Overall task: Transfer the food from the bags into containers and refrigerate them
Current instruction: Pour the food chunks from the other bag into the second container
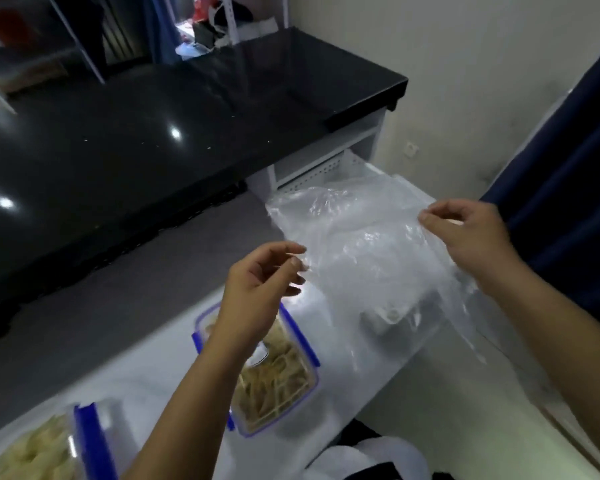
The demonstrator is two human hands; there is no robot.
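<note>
A clear plastic bag (357,251) is stretched in the air between my hands above a white surface (354,351); it looks empty. My left hand (260,289) pinches its near left edge between thumb and fingers. My right hand (468,233) pinches its right edge. Below my left wrist sits a clear container with blue clips (274,379), holding pale yellow strips of food. A second container (45,445) with similar food and a blue clip is at the bottom left, partly cut off by the frame.
A black glossy countertop (153,133) runs across the left and back. A white perforated basket (329,168) sits under its right end. A dark blue curtain (568,174) hangs at the right. Black and white fabric (368,452) lies at the bottom edge.
</note>
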